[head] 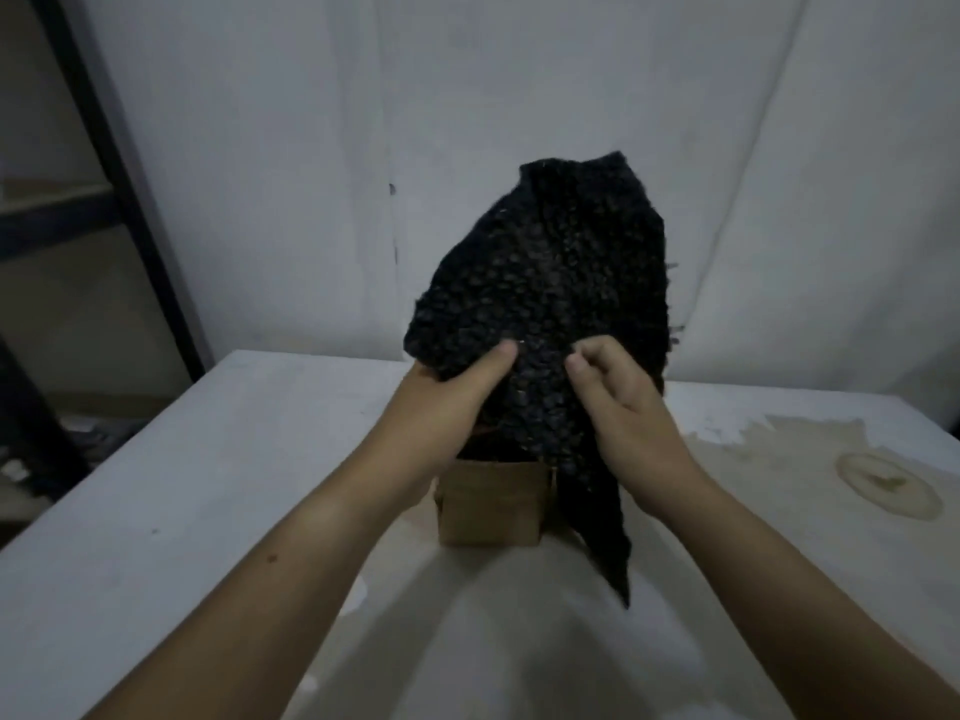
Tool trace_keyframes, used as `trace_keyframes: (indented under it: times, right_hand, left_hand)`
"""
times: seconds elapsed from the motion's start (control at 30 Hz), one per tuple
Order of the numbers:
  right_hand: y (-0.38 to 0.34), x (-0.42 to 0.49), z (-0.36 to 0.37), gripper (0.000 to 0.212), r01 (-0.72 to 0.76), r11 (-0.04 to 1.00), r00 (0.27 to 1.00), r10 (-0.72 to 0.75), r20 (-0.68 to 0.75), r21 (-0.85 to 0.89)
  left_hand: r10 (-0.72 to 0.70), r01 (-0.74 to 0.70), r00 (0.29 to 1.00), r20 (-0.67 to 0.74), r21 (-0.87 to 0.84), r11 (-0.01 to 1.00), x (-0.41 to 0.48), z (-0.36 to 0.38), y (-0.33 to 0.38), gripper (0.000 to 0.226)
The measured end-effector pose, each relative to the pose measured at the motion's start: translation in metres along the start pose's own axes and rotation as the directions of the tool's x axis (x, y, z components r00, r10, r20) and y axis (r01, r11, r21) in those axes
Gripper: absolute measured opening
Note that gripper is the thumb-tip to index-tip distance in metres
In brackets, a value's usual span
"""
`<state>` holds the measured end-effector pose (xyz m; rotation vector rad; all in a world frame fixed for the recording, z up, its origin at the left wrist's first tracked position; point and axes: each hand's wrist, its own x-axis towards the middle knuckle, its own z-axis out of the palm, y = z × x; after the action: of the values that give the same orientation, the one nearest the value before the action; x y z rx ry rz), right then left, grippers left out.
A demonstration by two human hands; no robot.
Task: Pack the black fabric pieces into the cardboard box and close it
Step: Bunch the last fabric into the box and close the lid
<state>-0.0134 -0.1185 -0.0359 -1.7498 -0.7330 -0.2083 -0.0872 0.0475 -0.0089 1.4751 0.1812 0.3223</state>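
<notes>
Here both hands grip one knobbly black fabric piece (545, 304) above the cardboard box (488, 506), which stands on the white bench (182, 485). The left hand (447, 402) pinches the cloth's lower left edge, thumb on top; the right hand (623, 402) has its fingers (597, 356) curled into it. A tail of cloth hangs down beside the box's right wall.

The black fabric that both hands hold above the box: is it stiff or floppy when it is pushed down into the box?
Probably floppy: the fabric bunches where the left hand and right hand grip it, and a tail droops past the box. Its coarse weave looks bulky, so it may spring up. The small box may shift when pushed.
</notes>
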Motion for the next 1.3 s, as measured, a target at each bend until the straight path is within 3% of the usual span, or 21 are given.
trace_keyframes:
  times: [0.13,0.23,0.37,0.47,0.53,0.6,0.67,0.7,0.77,0.9,1.0,1.13,1.2,1.3]
  right_hand:
    - [-0.001,0.018,0.036,0.018,0.04,0.995,0.981,-0.022,0.193,-0.087]
    - [0.01,0.017,0.048,0.014,-0.009,0.965,0.938,0.099,0.333,-0.26]
    - [0.03,0.01,0.043,0.063,0.066,0.779,0.952,0.138,0.272,-0.623]
    - [0.046,0.007,0.032,0.076,0.01,0.704,0.93,0.254,0.265,-0.71]
    - [0.051,0.008,0.028,0.077,0.019,0.69,0.912,0.284,0.295,-0.724]
    - [0.053,0.01,0.027,0.082,0.053,0.652,0.902,0.293,0.316,-0.757]
    - [0.053,0.014,0.028,0.087,0.073,0.607,0.884,0.328,0.334,-0.791]
    - [0.054,0.018,0.029,0.087,0.072,0.589,0.873,0.354,0.337,-0.805]
    - [0.053,0.025,0.033,0.088,0.075,0.556,0.847,0.403,0.347,-0.828]
    - [0.047,0.037,0.038,0.097,0.067,0.515,0.771,0.517,0.372,-0.854]
    - [0.043,0.038,0.036,0.089,0.087,0.519,0.774,0.502,0.386,-0.85]
    - [0.041,0.029,0.028,0.074,0.155,0.585,0.913,0.222,0.341,-0.796]
    - [0.042,0.026,0.025,0.075,0.151,0.549,0.957,0.126,0.26,-0.822]
    - [0.047,0.022,0.023,0.071,0.138,0.455,0.962,0.149,0.227,-0.88]
  left_hand:
    - [-0.028,0.022,0.992,-0.124,-0.049,0.999,-0.014,-0.044,-0.019,0.06]
    - [-0.102,0.083,0.974,-0.204,-0.101,0.991,-0.022,-0.063,-0.043,0.064]
    - [-0.196,0.173,0.94,-0.281,-0.102,0.98,-0.032,-0.078,-0.067,0.076]
    - [-0.121,0.101,0.932,-0.341,-0.076,0.992,-0.034,-0.092,-0.066,0.073]
    - [0.053,-0.014,0.923,-0.381,0.106,0.994,-0.027,-0.1,-0.058,0.063]
    - [0.299,-0.148,0.917,-0.265,0.468,0.871,-0.015,-0.104,-0.051,0.055]
    - [0.484,-0.333,0.875,-0.006,0.719,0.61,0.0,-0.097,-0.044,0.046]
    - [0.501,-0.403,0.855,0.134,0.78,0.479,0.009,-0.091,-0.044,0.043]
    - [0.373,-0.456,0.866,0.334,0.833,0.313,0.025,-0.076,-0.048,0.043]
    - [0.036,-0.419,0.907,0.419,0.892,0.168,0.055,-0.055,-0.061,0.065]
    - [0.057,-0.428,0.904,0.424,0.899,0.096,0.062,-0.05,-0.066,0.08]
    - [0.102,-0.463,0.883,0.457,0.885,0.047,0.062,-0.047,-0.068,0.074]
    - [0.082,-0.458,0.887,0.454,0.888,0.039,0.063,-0.046,-0.07,0.071]
    - [0.085,-0.469,0.88,0.468,0.883,-0.005,0.066,-0.043,-0.071,0.076]
